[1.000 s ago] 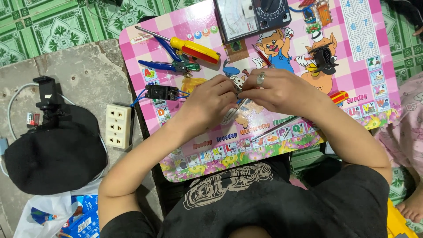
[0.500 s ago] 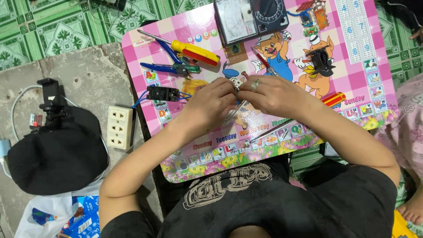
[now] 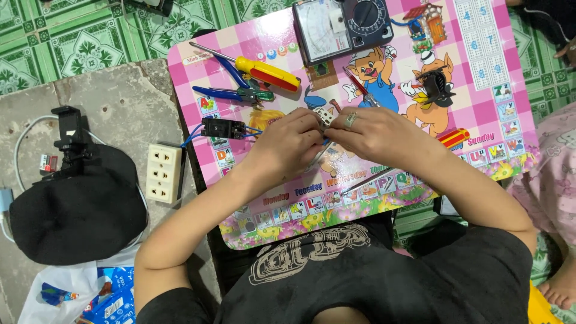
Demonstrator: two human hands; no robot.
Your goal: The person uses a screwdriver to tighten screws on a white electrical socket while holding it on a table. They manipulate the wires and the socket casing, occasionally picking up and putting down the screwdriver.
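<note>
My left hand (image 3: 290, 144) and my right hand (image 3: 371, 129) meet over the middle of a pink cartoon-printed lap table (image 3: 480, 114). Together they pinch a small white electrical part (image 3: 324, 116) with thin wires. A ring sits on a finger of my right hand. What lies under the fingers is hidden. A small black module (image 3: 222, 128) with blue wires lies just left of my left hand.
On the table lie a yellow-and-red screwdriver (image 3: 264, 72), blue-handled pliers (image 3: 231, 93), an analogue multimeter (image 3: 345, 25), a black clip-like part (image 3: 436, 86) and a red-and-yellow tool (image 3: 453, 137). Left on the concrete floor are a white power strip (image 3: 162, 173) and a black bag (image 3: 78, 204).
Both hands stay pinched on the small part over the table's middle. The fingers shift only slightly.
</note>
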